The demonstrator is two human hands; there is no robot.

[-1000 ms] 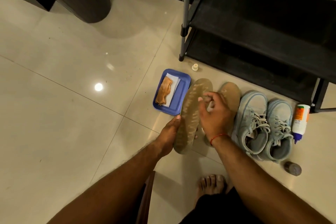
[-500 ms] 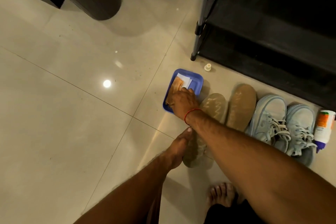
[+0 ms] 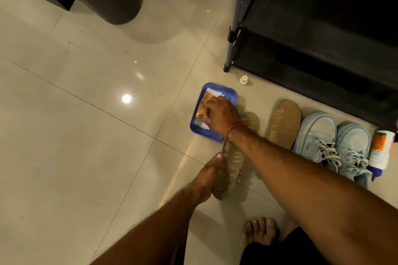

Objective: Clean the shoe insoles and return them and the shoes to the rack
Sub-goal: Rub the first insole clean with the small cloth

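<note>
Your L hand (image 3: 208,176) grip wraps the near insole (image 3: 232,168), held tilted. R hand (image 3: 220,117) grip pinches the orange cloth (image 3: 204,103) in the blue tray (image 3: 231,95). 2nd insole (image 3: 283,123) lies on the floor, just left of the sneakers (image 3: 316,135).

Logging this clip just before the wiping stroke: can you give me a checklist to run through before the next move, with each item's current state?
1. Left hand grips the insole: ok.
2. Right hand pinches the orange cloth in the blue tray: ok.
3. Cloth damp enough to wipe: cannot tell.
4. Second insole lies on the floor beside the shoes, probably within reach: ok.
5. Insoles and shoes back on the rack: not ok, none of them is on it.
</note>
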